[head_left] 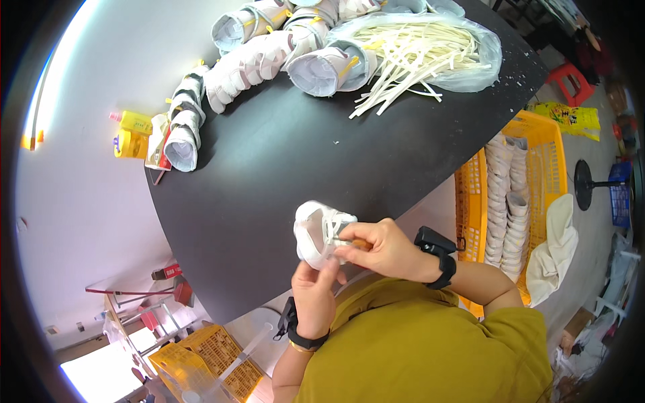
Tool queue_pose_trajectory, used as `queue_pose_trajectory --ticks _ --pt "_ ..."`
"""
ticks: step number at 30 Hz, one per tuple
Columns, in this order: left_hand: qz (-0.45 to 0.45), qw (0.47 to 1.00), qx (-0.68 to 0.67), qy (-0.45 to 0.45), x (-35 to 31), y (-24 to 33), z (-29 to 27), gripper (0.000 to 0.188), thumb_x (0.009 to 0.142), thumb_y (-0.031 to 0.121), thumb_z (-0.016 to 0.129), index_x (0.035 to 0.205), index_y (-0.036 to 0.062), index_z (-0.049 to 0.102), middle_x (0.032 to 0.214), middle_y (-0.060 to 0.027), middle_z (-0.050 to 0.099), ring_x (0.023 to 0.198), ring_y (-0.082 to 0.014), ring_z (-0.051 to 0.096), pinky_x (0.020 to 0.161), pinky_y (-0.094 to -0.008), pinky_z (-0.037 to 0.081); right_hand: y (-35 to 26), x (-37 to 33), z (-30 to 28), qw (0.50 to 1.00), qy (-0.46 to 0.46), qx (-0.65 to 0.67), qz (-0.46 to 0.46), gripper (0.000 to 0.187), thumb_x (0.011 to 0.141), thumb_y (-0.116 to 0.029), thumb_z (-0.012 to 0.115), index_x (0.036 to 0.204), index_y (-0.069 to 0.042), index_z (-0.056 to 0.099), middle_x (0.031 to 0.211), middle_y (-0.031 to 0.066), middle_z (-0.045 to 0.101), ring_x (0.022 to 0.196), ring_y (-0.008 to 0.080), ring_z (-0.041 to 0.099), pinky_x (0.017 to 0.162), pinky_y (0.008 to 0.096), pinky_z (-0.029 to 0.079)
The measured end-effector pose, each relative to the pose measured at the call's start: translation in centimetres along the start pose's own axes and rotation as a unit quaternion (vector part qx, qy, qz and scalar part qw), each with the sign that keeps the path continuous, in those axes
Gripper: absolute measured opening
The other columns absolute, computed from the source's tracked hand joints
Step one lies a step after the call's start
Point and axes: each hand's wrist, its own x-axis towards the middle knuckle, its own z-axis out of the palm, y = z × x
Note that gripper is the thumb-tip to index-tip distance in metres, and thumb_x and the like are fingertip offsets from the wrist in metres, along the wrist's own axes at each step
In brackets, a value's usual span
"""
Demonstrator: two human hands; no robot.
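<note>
A white shoe upper [309, 236] is held over the near edge of the black table, with pale lace [330, 223] crossing its front. My left hand [314, 303] grips its lower end, thumb and fingers closed round the edge. From the right, my right hand [395, 254] has thumb and forefinger pinched at the lacing; the exact strand between them is partly hidden by the fingers. Both wrists wear black straps, and a small dark box sits on the right one.
Nested shoe uppers [245, 70] lie along the table's [269, 154] far left side. A plastic bag [487, 64] of cream flat laces [416, 54] stands at the far end. To the right, a yellow crate [554, 158] holds stacked uppers. Yellow bottles [132, 138] are at left.
</note>
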Motion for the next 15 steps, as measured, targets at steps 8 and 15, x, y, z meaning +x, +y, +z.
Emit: queue_pose_trajectory --ticks 8,15 --pt "0.06 0.997 0.022 0.045 0.9 0.5 0.7 0.024 0.096 0.003 0.057 0.12 -0.0026 0.058 0.11 -0.011 0.066 0.089 -0.0157 0.067 0.076 -0.029 0.059 0.5 0.9 1.1 0.998 0.035 0.025 0.037 0.025 0.089 -0.016 0.072 0.105 0.001 0.063 0.061 -0.0042 0.047 0.057 0.0017 0.042 0.051 0.0214 0.037" --pt "0.066 0.997 0.035 0.009 0.6 0.3 0.5 0.031 0.092 -0.003 0.061 0.123 -0.0048 0.055 0.113 -0.0126 0.065 0.093 -0.0165 0.067 0.081 -0.0294 0.058 0.6 0.5 1.9 0.957 0.067 0.259 0.115 0.014 0.092 -0.014 0.068 0.098 -0.004 0.06 0.064 -0.009 0.045 0.056 0.0003 0.04 0.05 0.0197 0.032"
